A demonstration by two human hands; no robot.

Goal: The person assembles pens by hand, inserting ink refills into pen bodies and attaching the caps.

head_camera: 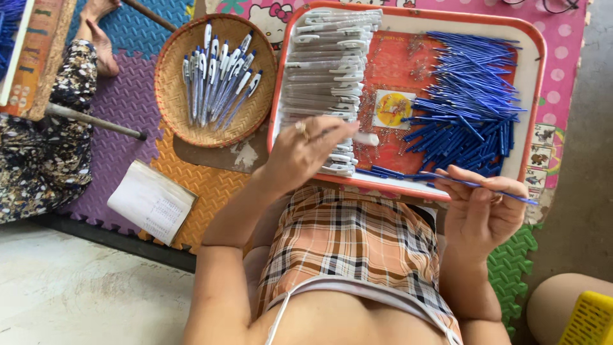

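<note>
My left hand (305, 153) reaches over the near edge of a red and white tray (535, 76) and pinches a white pen barrel (365, 138) beside the stack of white pen barrels (329, 64). My right hand (480, 207) hovers at the tray's front right corner, holding a thin blue pen refill (476, 184) between its fingers. A heap of blue refills (469, 102) fills the right side of the tray. Small metal springs (373, 118) are scattered on the red middle.
A round woven basket (172, 96) with several assembled blue and white pens (217, 80) lies left of the tray. A paper booklet (152, 201) rests on coloured foam mats (121, 102). Another person's leg and foot (96, 38) are at far left. A yellow crate (590, 319) is at bottom right.
</note>
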